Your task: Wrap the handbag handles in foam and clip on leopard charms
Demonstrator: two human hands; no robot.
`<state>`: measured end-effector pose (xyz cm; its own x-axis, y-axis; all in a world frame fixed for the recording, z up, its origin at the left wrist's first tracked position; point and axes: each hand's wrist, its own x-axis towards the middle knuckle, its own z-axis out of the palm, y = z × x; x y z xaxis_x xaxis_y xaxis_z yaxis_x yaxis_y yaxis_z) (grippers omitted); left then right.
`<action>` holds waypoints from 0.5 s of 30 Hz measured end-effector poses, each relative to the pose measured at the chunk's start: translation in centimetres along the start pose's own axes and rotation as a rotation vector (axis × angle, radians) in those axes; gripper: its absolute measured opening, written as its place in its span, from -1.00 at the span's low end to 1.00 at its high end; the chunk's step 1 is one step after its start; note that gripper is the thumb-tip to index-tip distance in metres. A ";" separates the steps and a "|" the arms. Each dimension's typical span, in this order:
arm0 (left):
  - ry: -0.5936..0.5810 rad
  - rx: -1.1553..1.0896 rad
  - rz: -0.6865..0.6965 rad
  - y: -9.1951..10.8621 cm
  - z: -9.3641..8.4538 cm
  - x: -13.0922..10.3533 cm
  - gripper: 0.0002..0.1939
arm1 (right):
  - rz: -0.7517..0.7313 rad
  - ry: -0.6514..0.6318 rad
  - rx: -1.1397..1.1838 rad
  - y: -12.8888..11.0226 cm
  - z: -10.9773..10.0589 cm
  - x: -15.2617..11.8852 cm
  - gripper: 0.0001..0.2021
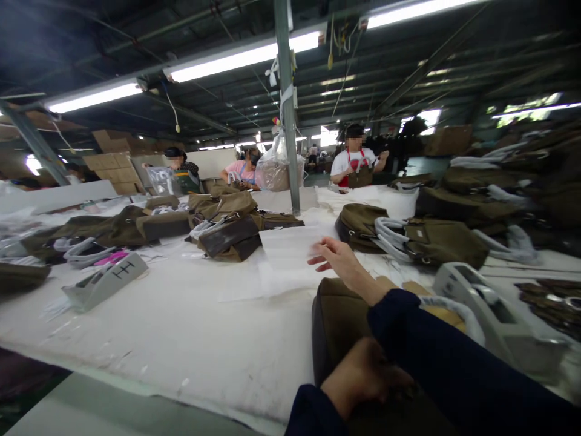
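My left hand [363, 372] is curled over a dark olive handbag [338, 318] on the table in front of me. Its fingers are partly hidden and smeared by motion, but they appear closed on the bag's upper part. Reaching forward above the bag is my right hand [340, 261], fingers loosely bent and apart. Its fingertips are beside the thin white paper sheets [285, 263], and whether they touch is unclear. Tan stuffing and a wrapped handle [458, 309] show near my right sleeve.
More olive bags [231, 233] lie along the white table [181, 327], others piled at right [476, 200]. Grey holders stand left [109, 278] and right [481, 303]. A metal post [285, 109] rises mid-table. Several co-workers, including one in a red apron [356, 160], are across the table.
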<state>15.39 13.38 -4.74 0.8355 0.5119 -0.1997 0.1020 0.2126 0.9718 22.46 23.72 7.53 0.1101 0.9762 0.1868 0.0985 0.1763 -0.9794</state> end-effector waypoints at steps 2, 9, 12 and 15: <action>-0.014 0.075 -0.027 0.4 0.0 -0.3 -0.81 | -0.008 -0.003 0.136 -0.7 -1.6 -2.5 -0.76; -0.004 0.145 -0.065 2.5 0.6 -0.9 -0.76 | -0.068 0.177 0.259 -1.7 -6.0 -12.9 -0.75; -0.015 0.172 -0.068 2.8 0.7 -1.3 -0.72 | -0.169 0.333 -0.027 -1.2 -7.7 -20.1 -0.82; 0.036 0.187 -0.022 3.1 0.5 -1.7 -0.73 | -0.324 0.355 -0.419 0.5 -8.5 -27.6 -0.84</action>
<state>14.53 12.78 -1.29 0.8127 0.5388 -0.2218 0.2209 0.0673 0.9730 27.89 -4.24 2.56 0.3237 0.7675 0.5532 0.5526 0.3213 -0.7691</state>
